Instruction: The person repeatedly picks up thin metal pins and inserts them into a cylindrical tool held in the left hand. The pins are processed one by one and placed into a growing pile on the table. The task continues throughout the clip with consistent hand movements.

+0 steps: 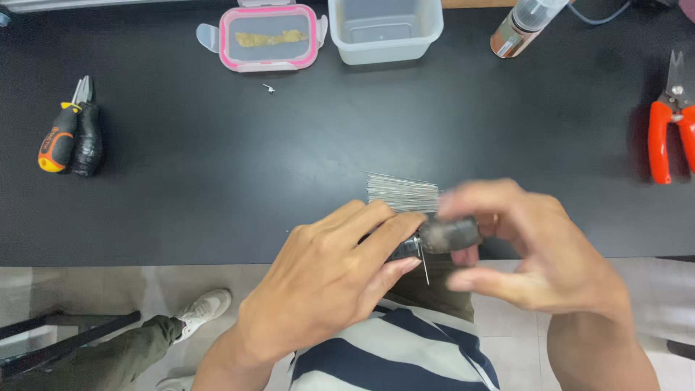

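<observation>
My left hand (326, 282) is closed around a bundle of thin silver wires (402, 192) at the near edge of the black table (217, 188). The wire ends fan out above my fingers, and one single wire (425, 271) points down below them. My right hand (539, 257), blurred by motion, pinches a dark grey cylinder (449, 235) between thumb and fingers. The cylinder sits right against the end of the bundle, touching my left fingertips.
Orange-and-black pliers (69, 137) lie at the far left and red-handled cutters (670, 123) at the far right. At the back stand a pink-rimmed lidded box (268, 36), a clear tub (384, 29) and a bottle (525, 25). A shoe (203, 311) shows on the floor below.
</observation>
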